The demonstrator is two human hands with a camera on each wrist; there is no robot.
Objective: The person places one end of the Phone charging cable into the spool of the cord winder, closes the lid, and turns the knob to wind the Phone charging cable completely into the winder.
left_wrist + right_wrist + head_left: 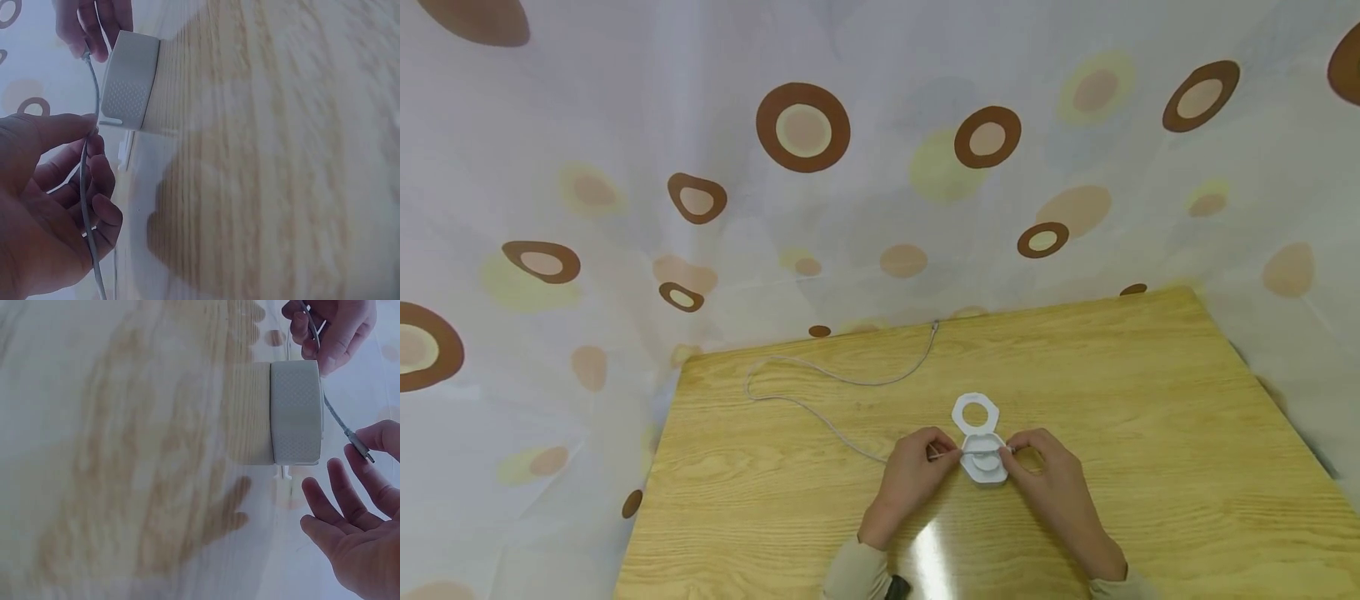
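A small white hexagonal case (984, 477) stands on the table, its lid (958, 415) with a round hole tipped back on the far side. Across the case's top runs a thin grey cable (94, 247). My left hand (913, 473) pinches the cable between thumb and forefinger at the case's left edge, and more cable passes over the palm in the left wrist view. At the right edge my right hand (1056, 483) pinches the cable's metal plug (360, 447) between thumb and forefinger, other fingers spread. The case's side wall (297, 412) has a dimpled texture.
The cable's remaining length loops over the wooden table (760, 500) to the left and back, its far plug (936, 325) near the rear edge. A pale curtain (865, 208) with brown and yellow ovals hangs behind and along both sides.
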